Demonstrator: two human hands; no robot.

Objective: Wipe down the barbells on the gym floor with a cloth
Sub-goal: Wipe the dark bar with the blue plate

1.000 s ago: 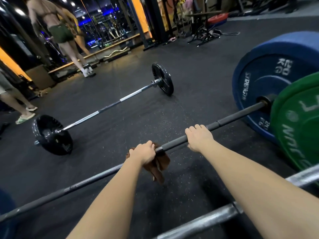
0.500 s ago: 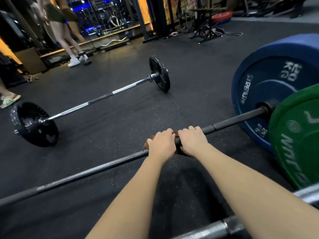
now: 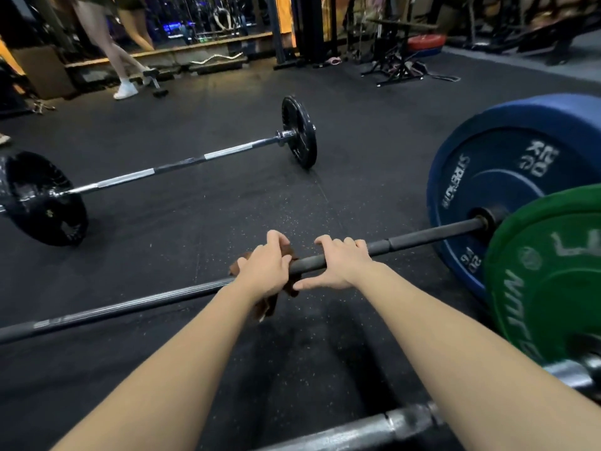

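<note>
I see a dim feed. The black floor [image 3: 195, 222] swallows most of the overhead light, and orange and blue glow lines the far wall. A soft shadow pools beneath the forearms. Glare streaks the chrome bar [image 3: 130, 177]. Wide-angle distortion bows the blue plate [image 3: 487, 190] at the edge. The walking person [image 3: 107, 43] is smeared by motion blur.

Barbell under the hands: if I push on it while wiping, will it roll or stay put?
Probably heavy: the barbell carries a blue plate marked 20 kg. It may roll on that round plate, so the right hand holding the bar should steady it. The bar looks stiff; only the cloth hangs limp.
</note>
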